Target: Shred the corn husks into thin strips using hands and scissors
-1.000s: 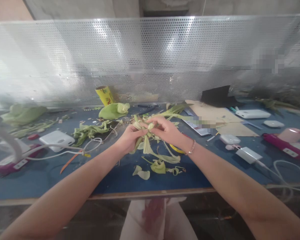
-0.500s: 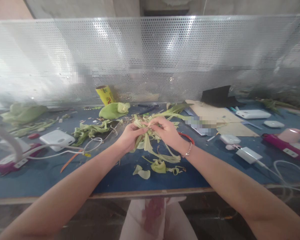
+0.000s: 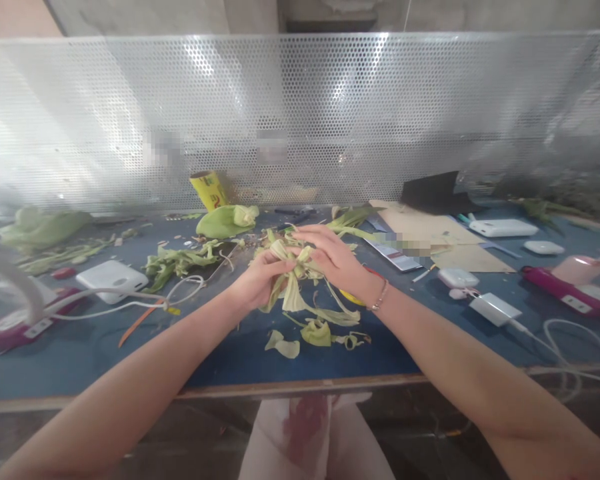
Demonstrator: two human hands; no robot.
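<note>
Between my two hands is a bundle of pale green leaf strips (image 3: pixel 296 273), gathered at a centre with the strips fanning out like petals. My left hand (image 3: pixel 260 279) is closed on its left side, thumb near the centre. My right hand (image 3: pixel 341 261) curves over its right side, fingers long and bent across the top, thumb against the strips. The right fingertips are partly hidden. One long strip (image 3: pixel 333 315) trails down to the right. On the blue tabletop below lie a curled green leaf piece (image 3: pixel 317 333) and a pale leaf scrap (image 3: pixel 283 345).
A large folded green leaf (image 3: pixel 225 223) and a yellow roll (image 3: pixel 209 191) stand behind. Wilted leaves (image 3: pixel 177 263) lie left of my hands. White chargers (image 3: pixel 111 280), cables and purple power strips (image 3: pixel 575 291) flank both sides. A perforated metal screen (image 3: pixel 310 100) rises at the back.
My right hand has opened out from a pinch at the bundle's centre and now lies over its right side. The bundle's centre is more exposed. My left hand keeps its hold.
</note>
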